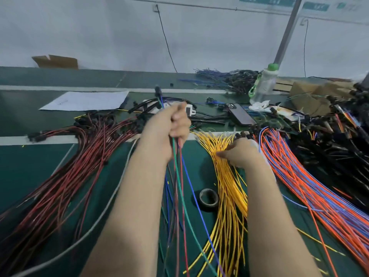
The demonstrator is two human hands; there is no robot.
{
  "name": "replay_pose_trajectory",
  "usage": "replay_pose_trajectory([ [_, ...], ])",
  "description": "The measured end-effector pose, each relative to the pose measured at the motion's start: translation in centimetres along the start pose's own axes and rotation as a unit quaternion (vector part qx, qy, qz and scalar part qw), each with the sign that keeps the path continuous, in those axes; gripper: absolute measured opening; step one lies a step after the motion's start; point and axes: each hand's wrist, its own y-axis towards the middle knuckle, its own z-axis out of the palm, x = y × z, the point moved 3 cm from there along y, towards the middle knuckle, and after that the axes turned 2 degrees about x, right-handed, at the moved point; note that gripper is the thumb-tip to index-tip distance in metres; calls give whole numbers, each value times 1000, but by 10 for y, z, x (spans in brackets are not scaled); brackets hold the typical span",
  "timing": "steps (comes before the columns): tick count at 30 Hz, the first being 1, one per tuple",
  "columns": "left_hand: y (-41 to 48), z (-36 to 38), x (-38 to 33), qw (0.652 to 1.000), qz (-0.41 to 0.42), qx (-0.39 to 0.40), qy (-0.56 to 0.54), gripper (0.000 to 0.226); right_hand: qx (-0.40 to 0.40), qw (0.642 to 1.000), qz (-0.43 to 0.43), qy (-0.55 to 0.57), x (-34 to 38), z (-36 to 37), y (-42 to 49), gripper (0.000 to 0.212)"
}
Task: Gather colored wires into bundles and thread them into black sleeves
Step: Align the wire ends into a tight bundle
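Observation:
My left hand (169,126) is raised over the middle of the green table and grips a small bundle of wires (180,186) in green, blue and red that hangs down toward me; a short black sleeve end (157,90) sticks up above the fist. My right hand (241,150) rests on the fan of yellow wires (229,206), with its fingertips pinching at one of them. A pile of red and dark wires (65,176) lies to the left. Orange and blue wires (311,186) fan out to the right.
A roll of black tape (208,197) lies between the arms. Black sleeves and connectors (329,140) are heaped at the right, beside a phone (240,114), a plastic bottle (263,84) and cardboard. A white sheet of paper (85,100) and a grey cable (99,216) are at the left.

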Motion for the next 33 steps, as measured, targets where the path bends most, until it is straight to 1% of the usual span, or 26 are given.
replay_pose_trajectory([
  [2, -2, -8, 27, 998, -40, -25, 30, 26, 15, 1000, -3, -17, 2, 15, 6, 36],
  [4, 1, -23, 52, 989, -59, -71, 117, 27, -2, 1000, 4, -21, 4, 25, 9, 30],
  [5, 3, -30, 61, 984, -80, -87, 131, 26, -16, 1000, 9, -22, 4, 27, 9, 25],
  [7, 2, -36, 69, 979, -108, -102, 138, 25, -40, 999, 16, -17, 4, 28, 11, 18],
  [10, 4, -39, 73, 981, -107, -89, 136, 25, -55, 998, 21, 6, 3, 26, 12, 12],
  [13, 5, -36, 73, 983, -117, -86, 116, 32, -56, 998, 15, 35, 2, 23, 12, 20],
  [17, 3, -36, 71, 986, -116, -83, 88, 29, -75, 992, 1, 106, 5, 16, 11, 26],
  [19, 3, -35, 69, 988, -109, -82, 73, 29, -78, 982, -24, 172, 10, 14, 10, 28],
  [22, 2, -31, 68, 990, -101, -76, 63, 28, -50, 960, -68, 268, 22, 11, 5, 24],
  [25, 1, -28, 69, 991, -97, -54, 72, 27, -13, 943, -113, 312, 34, 12, -4, 13],
  [28, 1, -26, 70, 988, -90, -41, 115, 25, -5, 951, -144, 275, 45, 17, -9, 8],
  [33, 1, -24, 71, 987, -78, -43, 132, 20, -21, 961, -171, 217, 55, 24, -11, 13],
])
